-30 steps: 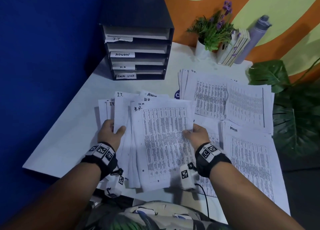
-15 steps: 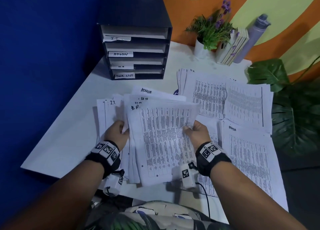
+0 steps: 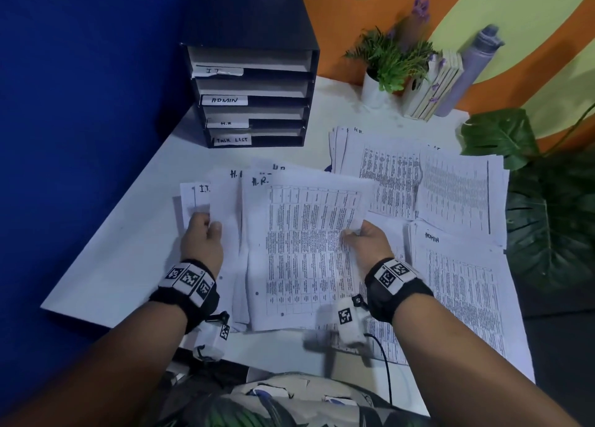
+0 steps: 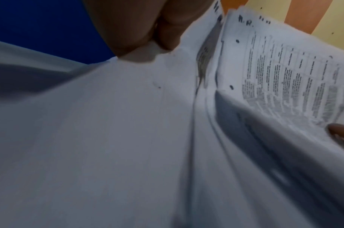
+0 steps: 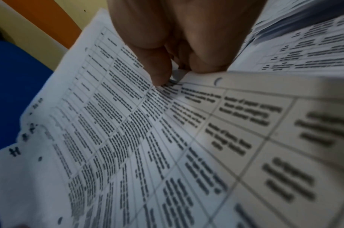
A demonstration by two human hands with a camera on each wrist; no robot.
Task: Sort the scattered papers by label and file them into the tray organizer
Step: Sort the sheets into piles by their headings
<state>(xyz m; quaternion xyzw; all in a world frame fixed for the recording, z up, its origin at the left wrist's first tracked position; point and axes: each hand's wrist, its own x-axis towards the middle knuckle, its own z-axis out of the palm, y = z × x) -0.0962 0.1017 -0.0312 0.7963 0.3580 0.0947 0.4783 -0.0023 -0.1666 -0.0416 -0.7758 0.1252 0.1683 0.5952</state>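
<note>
A fanned bundle of printed papers (image 3: pixel 299 249) marked "H.R." sits in front of me, held by both hands. My left hand (image 3: pixel 203 236) grips the bundle's left edge, thumb on top, beside sheets marked "I.T." (image 3: pixel 196 198). My right hand (image 3: pixel 365 240) pinches the right edge of the top sheets, thumb on the printed table (image 5: pixel 140 117). In the left wrist view the blank backs of the papers (image 4: pixel 108 138) fill the frame. The black tray organizer (image 3: pixel 254 95) stands at the back left, shelves labelled IT, ADMIN, H.R and TASK LIST.
More papers lie spread on the white table (image 3: pixel 106 259): an "H.R." pile (image 3: pixel 383 172), overlapping sheets (image 3: pixel 457 195) and an "ADMIN" pile (image 3: pixel 460 285). A potted plant (image 3: pixel 386 63), books (image 3: pixel 431 85) and a grey bottle (image 3: pixel 467 72) stand at the back. A large leafy plant (image 3: pixel 547 208) is on the right.
Both hands have gathered the fanned papers closer together; the ADMIN sheet that stuck out behind is now covered. The right hand has lifted the top sheets' right edge.
</note>
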